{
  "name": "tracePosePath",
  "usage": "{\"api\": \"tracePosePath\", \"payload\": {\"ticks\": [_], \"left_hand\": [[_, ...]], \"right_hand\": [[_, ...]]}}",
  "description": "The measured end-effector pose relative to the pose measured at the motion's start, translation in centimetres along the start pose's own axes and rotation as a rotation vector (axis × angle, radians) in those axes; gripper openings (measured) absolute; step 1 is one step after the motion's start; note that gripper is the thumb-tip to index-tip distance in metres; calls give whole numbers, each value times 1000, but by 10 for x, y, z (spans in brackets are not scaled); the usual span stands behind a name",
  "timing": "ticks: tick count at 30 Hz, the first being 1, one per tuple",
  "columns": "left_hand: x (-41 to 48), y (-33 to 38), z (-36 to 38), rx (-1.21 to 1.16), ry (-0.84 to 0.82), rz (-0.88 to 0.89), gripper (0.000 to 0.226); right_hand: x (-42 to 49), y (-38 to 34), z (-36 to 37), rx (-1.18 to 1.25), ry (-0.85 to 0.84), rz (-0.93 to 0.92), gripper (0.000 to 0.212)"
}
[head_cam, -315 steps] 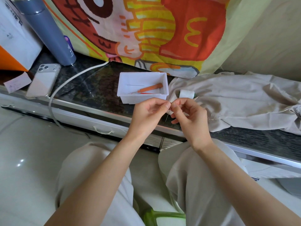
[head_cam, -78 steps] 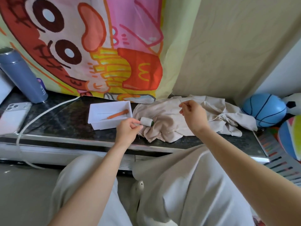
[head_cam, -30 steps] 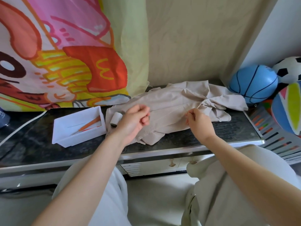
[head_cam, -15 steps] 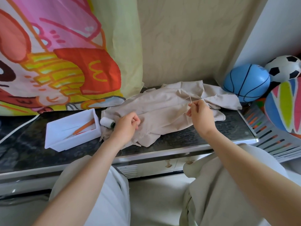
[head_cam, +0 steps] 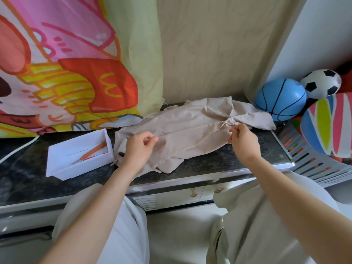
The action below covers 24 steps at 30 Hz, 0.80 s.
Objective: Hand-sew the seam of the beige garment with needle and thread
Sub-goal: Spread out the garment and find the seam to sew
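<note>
Beige garment lies seemingly unstitched on the counter while the left hand and right hand pinch thread stretched between them.

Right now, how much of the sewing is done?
Done: a thread looks pulled off the spool. In hand: the left hand and right hand each pinch it, stretched above the beige garment; the needle is too small to see. Left: I see no fresh stitches, so the whole seam probably remains.
</note>
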<state>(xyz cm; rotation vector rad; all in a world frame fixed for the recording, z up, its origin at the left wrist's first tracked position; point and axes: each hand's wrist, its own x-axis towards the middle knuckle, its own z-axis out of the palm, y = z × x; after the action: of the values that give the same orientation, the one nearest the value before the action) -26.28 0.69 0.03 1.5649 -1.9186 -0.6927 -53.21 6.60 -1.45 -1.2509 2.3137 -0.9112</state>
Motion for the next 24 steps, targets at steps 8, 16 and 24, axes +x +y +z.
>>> {"api": "tracePosePath", "payload": {"ticks": [8,16,24], "left_hand": [[1,-9,5,59,-11,-37,18],[-2,-9,8,81,-16,-9,12],[-4,-5,8,56,23,3,14]], "right_hand": [[5,16,-1,-73,-23,131,30],[2,18,2,-137,-142,145,26],[-2,18,5,-297,-87,43,35]]}}
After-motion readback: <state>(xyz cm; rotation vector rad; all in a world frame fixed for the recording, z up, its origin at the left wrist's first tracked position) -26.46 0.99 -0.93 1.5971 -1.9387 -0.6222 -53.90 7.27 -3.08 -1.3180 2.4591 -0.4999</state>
